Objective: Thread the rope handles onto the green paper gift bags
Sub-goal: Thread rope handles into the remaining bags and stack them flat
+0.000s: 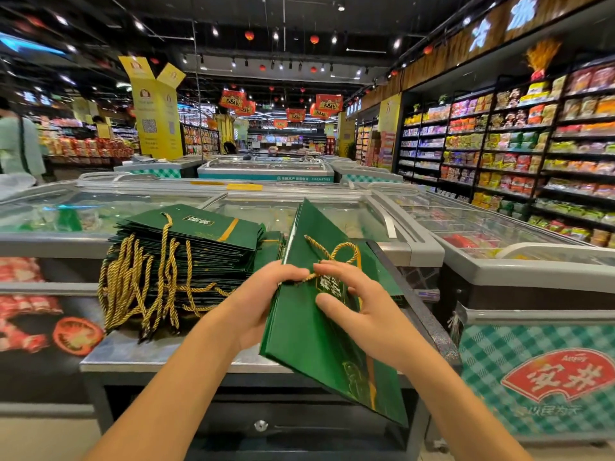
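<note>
Supermarket freezers (466, 227) behind steel worktop (133, 352). Centre frame, left hand (263, 301) grips flat green paper gift bag (319, 347); right hand (361, 309) pinches twisted gold rope handle (336, 253), seemingly mid-threading; next, pull end through.

Person: only two arms in frame. Left hand (263, 301), right hand (359, 307): bare, slim fingers, same build on both sides. Nails too blurred to judge. Left forearm (173, 394), right forearm (449, 404): bare all the way to the bottom edge, slim, smooth, tapering toward the wrist. Wrists bare too. Wide-angle lens stretches both forearms near the frame edge.
</note>
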